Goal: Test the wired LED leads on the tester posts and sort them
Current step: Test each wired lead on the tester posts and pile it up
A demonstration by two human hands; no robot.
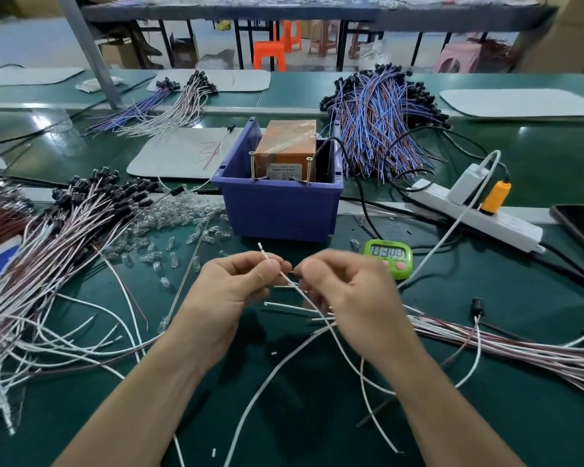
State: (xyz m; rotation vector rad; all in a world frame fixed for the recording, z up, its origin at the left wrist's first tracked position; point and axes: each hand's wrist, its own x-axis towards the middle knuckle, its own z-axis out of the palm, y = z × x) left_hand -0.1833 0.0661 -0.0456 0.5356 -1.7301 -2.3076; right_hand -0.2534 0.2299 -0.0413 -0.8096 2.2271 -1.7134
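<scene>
Both hands were over the near-centre of the tabletop (486, 294), working 1 white lead (289, 281). The left hand (236, 288) pinched it between thumb and forefinger just below the stripped tip, which stuck up toward the bin. The right hand (348, 291) sat just beside it, thumb and curled fingers apparently closed on the same lead, though the thumb hid the exact contact. The tail ran off toward the near edge.

The tester (285, 153) sat in the blue bin (277, 207) at mid-table, its 2 screw posts (252, 166) upright at the front. The hands were well short of them, so I'd say the lead was not yet tested.

Risks, my read:
- Only 1 tip was exposed and steady. A poor touch on a post could read as a false fail.
- The tail crossed other loose leads and could drag them along on the reach forward.
- The left pile (58, 237) and right bundle (520, 348) both spread toward the centre, so a careless drop could mix the sorts.
- Loose clear LEDs (182, 220) lay beside the bin, where a sleeve or wire could scatter them.
</scene>
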